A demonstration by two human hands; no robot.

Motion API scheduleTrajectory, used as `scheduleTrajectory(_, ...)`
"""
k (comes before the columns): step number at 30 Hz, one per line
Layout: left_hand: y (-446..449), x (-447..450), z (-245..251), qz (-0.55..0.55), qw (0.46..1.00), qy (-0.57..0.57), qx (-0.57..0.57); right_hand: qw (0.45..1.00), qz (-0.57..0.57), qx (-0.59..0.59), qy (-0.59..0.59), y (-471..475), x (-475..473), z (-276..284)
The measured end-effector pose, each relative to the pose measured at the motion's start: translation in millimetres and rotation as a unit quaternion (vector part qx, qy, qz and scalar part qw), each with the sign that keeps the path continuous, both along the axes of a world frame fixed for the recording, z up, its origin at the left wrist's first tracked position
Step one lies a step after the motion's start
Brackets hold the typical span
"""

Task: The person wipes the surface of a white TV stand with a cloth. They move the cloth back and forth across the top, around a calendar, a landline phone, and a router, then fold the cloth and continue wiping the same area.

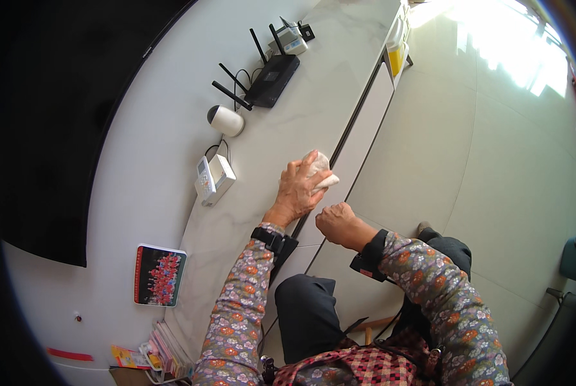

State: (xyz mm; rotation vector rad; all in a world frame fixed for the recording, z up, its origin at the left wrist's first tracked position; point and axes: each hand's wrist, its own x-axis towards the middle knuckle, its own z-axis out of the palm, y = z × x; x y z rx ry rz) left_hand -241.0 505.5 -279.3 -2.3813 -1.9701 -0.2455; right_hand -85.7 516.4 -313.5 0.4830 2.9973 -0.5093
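A folded white cloth (320, 170) lies under the fingers of my left hand (297, 188), at the front edge of a long marble-patterned cabinet top (312, 106). My left fingers are spread over the cloth and grip it. My right hand (337, 223) is closed in a fist just off the cabinet's front, below and to the right of the left one. Nothing shows in that fist, though its palm side is hidden. Both wrists wear black straps over floral sleeves.
Along the wall stand a black router (272, 81) with upright antennas, a white rounded device (226, 120), a white handset with a box (214, 180), a framed group photo (160, 276) and a rack of books (170, 352). A large black screen (51, 120) is on the left.
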Motion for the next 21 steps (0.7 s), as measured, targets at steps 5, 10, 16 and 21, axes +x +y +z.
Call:
scheduleTrajectory(5, -104, -17, 9, 0.025, 0.999, -0.006, -0.032, 1.000, 0.007, 0.005, 0.018, 0, 3, 3)
scheduleTrajectory(10, -211, -16, 18, 0.089, 0.995, 0.012, -0.038, 0.999, -0.014, 0.024, 0.042, -4, 4, 5)
scheduleTrajectory(16, -227, -26, 4, 0.245, 0.959, -0.131, 0.050, 0.993, -0.065, 0.026, 0.097, -5, -2, 4)
scheduleTrajectory(21, -154, -47, -8, 0.220, 0.974, -0.036, 0.049, 0.989, -0.077, -0.012, 0.129, -3, -11, 6)
